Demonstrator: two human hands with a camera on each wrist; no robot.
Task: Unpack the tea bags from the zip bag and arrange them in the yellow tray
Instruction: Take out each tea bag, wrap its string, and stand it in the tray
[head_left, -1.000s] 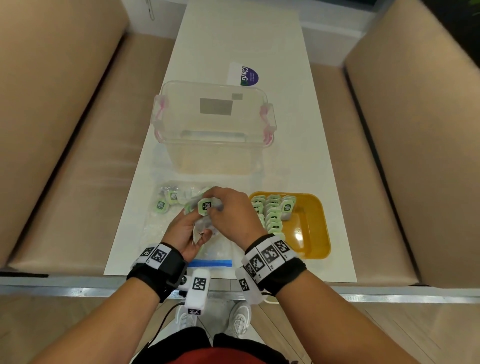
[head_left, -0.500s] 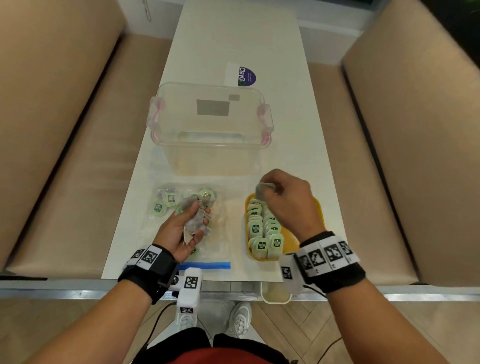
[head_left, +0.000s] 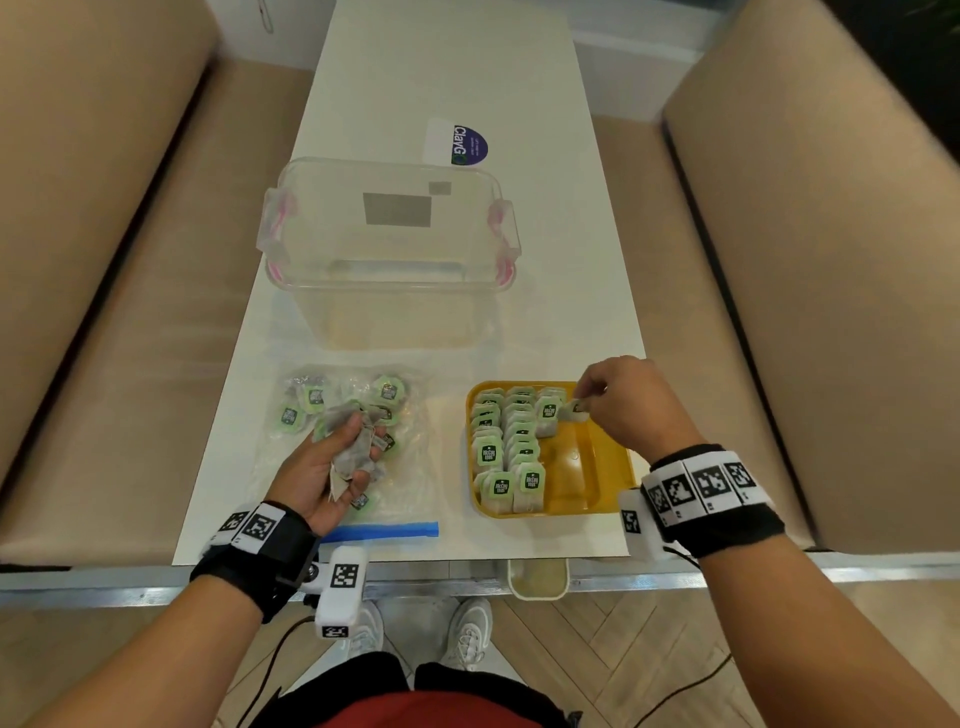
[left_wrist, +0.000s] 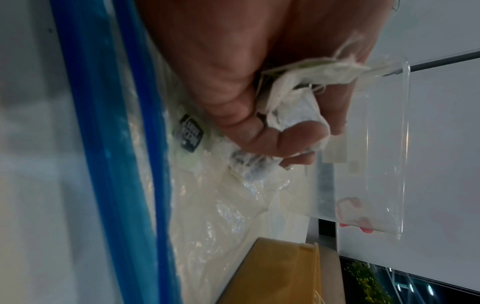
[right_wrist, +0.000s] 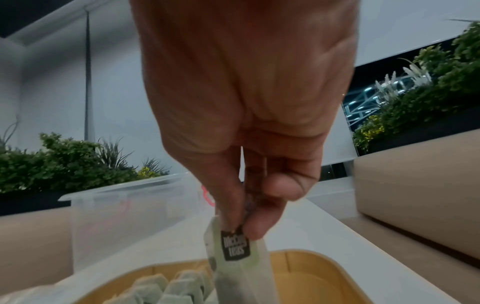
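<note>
The right hand (head_left: 626, 402) is pinching one green-tagged paper tea bag (right_wrist: 235, 265) at its top, lowering it into the far right of the shallow yellow plastic tray (head_left: 597, 467). It should be set upright, touching its row. The left hand (head_left: 324, 467), lower left of the frame, is clutching several more tea bags (head_left: 358, 449) over the clear blue-sealed zip bag (head_left: 384, 529).

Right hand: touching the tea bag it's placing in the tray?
Touching. The right wrist view shows the right hand pinching the tea bag by its top, over the yellow tray.
</note>
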